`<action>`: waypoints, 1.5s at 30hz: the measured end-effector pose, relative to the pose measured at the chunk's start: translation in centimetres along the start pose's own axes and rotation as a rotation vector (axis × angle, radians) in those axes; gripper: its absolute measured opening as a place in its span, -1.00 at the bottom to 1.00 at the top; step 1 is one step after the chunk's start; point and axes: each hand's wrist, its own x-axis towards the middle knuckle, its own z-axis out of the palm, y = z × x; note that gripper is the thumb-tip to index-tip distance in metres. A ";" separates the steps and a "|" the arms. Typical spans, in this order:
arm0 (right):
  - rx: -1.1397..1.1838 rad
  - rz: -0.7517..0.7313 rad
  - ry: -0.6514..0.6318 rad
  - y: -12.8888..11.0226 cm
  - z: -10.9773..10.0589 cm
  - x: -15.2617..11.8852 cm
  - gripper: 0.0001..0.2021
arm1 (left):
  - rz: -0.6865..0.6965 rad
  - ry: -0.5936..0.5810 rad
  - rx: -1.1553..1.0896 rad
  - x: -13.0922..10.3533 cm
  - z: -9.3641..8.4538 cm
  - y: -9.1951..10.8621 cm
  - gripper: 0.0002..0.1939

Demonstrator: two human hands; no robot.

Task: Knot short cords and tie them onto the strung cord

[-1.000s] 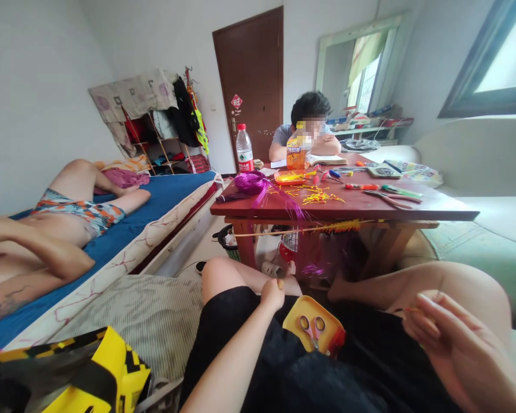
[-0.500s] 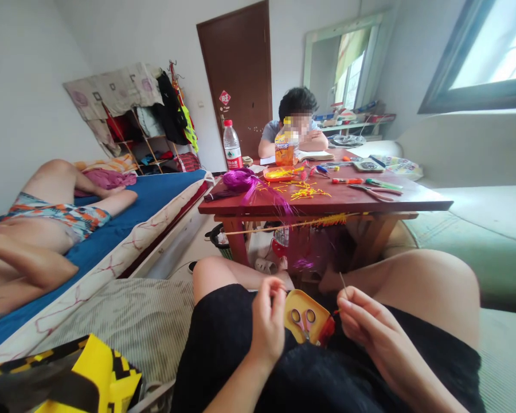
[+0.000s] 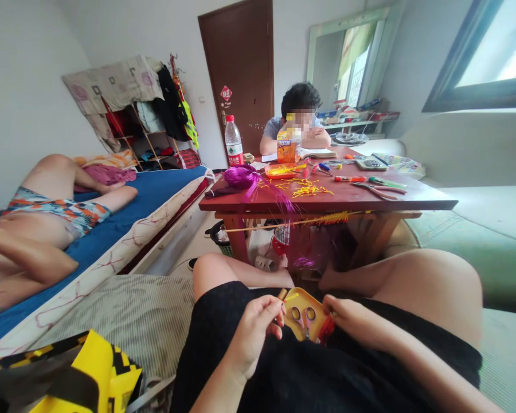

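Observation:
My left hand point(image 3: 255, 324) is closed in a pinch over my lap, at the left side of a small yellow tray point(image 3: 298, 294). A thin yellow piece point(image 3: 291, 296) sticks out from its fingertips, beside a small brown bit point(image 3: 282, 293) that I cannot name. My right hand point(image 3: 352, 315) is closed at the tray's right edge, and its fingers hide whatever they hold. In the tray lie small scissors point(image 3: 304, 321) with pinkish handles. Something red point(image 3: 325, 329) lies at the tray's right side, just below my right fingers.
Ahead stands a red table point(image 3: 249, 203) with purple strands point(image 3: 241, 176), yellow thin pieces point(image 3: 312, 189), pliers point(image 3: 375, 190) and bottles point(image 3: 233, 140). A person point(image 3: 301, 100) leans on its far side. Another person point(image 3: 55, 215) lies on the bed point(image 3: 155, 186) at left.
My right hand has moved left and down to the tray's edge; the thin stick it held upright no longer shows. My left hand has lowered slightly, and a yellow piece now shows at its fingertips.

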 end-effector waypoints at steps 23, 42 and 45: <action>-0.611 -0.302 -0.122 1.9 5.2 5.5 -0.78 | -0.328 0.225 -0.822 0.3 -0.4 -1.8 -0.72; -0.720 -0.252 0.040 0.6 1.9 1.6 -0.87 | -0.335 0.055 -0.849 -1.1 0.4 -1.9 -0.70; -0.696 -0.121 0.090 1.4 0.1 0.2 -0.86 | -0.303 0.002 -0.812 -1.3 0.4 -2.1 -0.73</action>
